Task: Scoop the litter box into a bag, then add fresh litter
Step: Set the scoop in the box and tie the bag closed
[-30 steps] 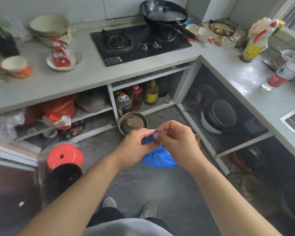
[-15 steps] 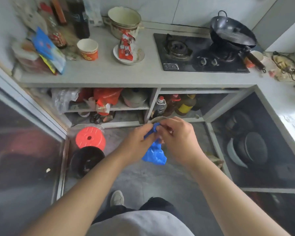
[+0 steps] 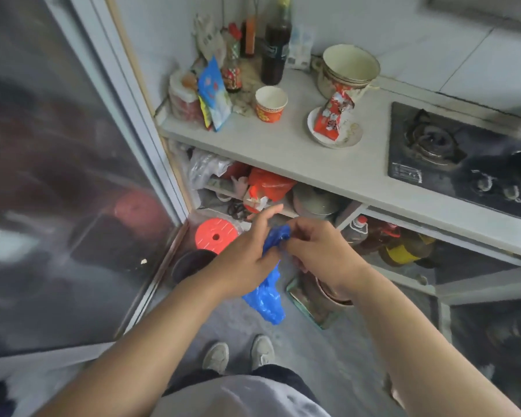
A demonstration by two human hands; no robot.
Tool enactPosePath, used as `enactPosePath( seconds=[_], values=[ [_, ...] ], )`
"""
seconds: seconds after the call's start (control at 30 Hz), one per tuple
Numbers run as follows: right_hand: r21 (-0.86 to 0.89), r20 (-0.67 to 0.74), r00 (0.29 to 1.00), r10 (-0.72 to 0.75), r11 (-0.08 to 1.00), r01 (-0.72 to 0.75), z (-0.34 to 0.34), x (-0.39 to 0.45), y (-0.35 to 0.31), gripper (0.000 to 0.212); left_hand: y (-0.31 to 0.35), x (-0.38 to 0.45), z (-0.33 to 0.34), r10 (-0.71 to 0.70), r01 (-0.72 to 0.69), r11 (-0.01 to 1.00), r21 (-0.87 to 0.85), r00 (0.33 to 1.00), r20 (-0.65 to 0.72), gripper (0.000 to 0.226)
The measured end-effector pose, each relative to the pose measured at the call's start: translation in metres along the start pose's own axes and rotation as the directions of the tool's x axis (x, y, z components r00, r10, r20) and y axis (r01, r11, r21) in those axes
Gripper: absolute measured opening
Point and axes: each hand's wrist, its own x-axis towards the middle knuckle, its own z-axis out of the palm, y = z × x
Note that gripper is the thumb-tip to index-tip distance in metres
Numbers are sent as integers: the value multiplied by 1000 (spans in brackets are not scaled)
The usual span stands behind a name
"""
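Note:
A crumpled blue plastic bag [image 3: 266,299] hangs in front of me over the grey floor. Both hands hold its top. My left hand [image 3: 247,260] grips the bag's upper part, with the index finger sticking out. My right hand [image 3: 319,254] pinches the bag's top edge from the right. No litter box, scoop or litter shows in this view.
A glass sliding door [image 3: 57,191] stands at the left. A red lid [image 3: 215,237] and a dark bucket [image 3: 190,264] sit on the floor by it. The counter [image 3: 283,152] holds cups, bottles and a gas stove [image 3: 451,158]. Open shelves below hold bottles [image 3: 373,239] and pots.
My view has swung left, from the stove corner towards the glass door. Both hands stay on the blue bag, which now hangs longer below them.

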Motion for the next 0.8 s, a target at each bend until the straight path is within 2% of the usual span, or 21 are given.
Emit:
enactPosePath(
  seconds=[0.13,0.2,0.3,0.4,0.5,0.6,0.67,0.73,0.8],
  values=[
    [-65,36,995,-93,993,95,-12,21,-1,10,2,8,-2,-51,55,996,73,997,-55,70],
    [-89,126,981,-148,983,160,-15,28,-1,14,3,9,-1,-79,89,990,110,992,-95,72],
    [-168,272,929,-252,938,304,-14,36,-4,14,-4,8,2,-107,138,971,195,981,-160,75],
    [-202,296,887,-355,884,422,-1,41,-10,11,-18,2,2,-51,95,978,185,972,-228,75],
    [-175,312,883,-352,892,417,13,42,-20,12,-39,-5,-2,-3,35,995,96,949,-316,60],
    [-192,312,878,-363,881,432,27,49,-32,11,-62,-10,-4,-103,120,993,17,905,-412,32],
    [-284,318,864,-390,830,480,36,55,-39,12,-77,-12,-6,-114,154,987,45,870,-480,20],
    [-376,320,854,-409,773,511,44,60,-47,14,-89,-14,-12,-67,140,985,104,853,-517,23],
    [-418,294,880,-374,777,470,51,64,-57,15,-101,-16,-21,-45,135,982,135,853,-520,10]
  ],
)
